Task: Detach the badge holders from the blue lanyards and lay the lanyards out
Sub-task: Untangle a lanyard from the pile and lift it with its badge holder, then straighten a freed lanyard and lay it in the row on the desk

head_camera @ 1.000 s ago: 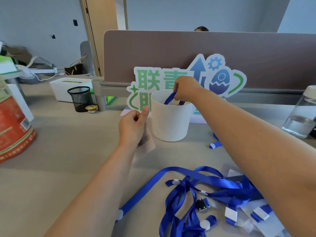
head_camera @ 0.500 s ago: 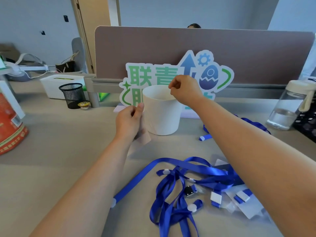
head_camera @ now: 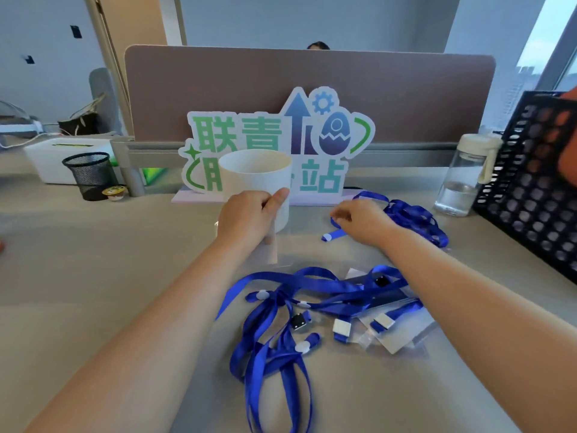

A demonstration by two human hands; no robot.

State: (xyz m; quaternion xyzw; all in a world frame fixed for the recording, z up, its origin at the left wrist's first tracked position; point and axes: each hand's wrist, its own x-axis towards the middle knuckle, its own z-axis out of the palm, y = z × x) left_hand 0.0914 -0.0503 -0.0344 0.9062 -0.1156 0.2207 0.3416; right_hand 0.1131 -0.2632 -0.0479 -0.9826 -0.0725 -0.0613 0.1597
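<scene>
My left hand [head_camera: 248, 218] pinches a clear badge holder [head_camera: 269, 249] that hangs below it, in front of a white cup [head_camera: 254, 176]. My right hand [head_camera: 363, 221] has its fingers curled on the strap of a blue lanyard [head_camera: 409, 215] that lies bunched on the desk to the right of the cup; the strap's white-tipped end [head_camera: 327, 236] sticks out under the hand. Nearer to me lies a tangled pile of blue lanyards [head_camera: 274, 310] with clips, joined to several clear badge holders [head_camera: 392, 334] on its right side.
A cut-out sign [head_camera: 324, 126] stands behind the cup against a brown desk divider [head_camera: 406, 89]. A water bottle [head_camera: 466, 176] and a black perforated crate [head_camera: 534, 189] stand at the right. A black mesh pot [head_camera: 90, 175] and a white box [head_camera: 59, 157] sit at the back left.
My right hand left the rim of the cup and came down to the right onto the lanyard on the desk. My left hand kept hold of the clear holder.
</scene>
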